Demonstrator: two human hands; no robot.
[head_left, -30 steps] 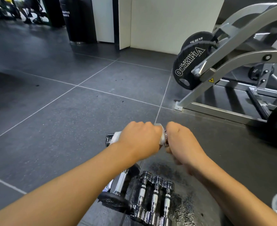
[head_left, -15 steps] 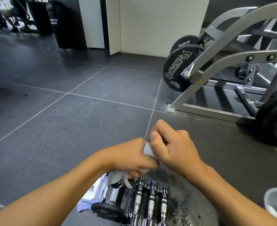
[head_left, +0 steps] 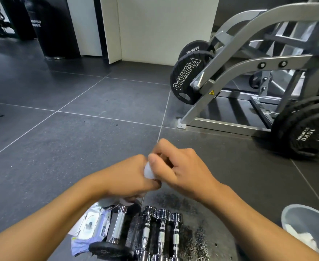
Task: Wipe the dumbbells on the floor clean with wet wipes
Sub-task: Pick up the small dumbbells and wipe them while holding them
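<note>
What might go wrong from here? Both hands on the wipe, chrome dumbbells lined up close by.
1. The left hand and right hand pinch the wet wipe near the three chrome dumbbells. If the grip slips, it could land on the dirty floor.
2. The floor patch beside them looks wet, so wiped dumbbells may pick up grime again or feel slick.
</note>
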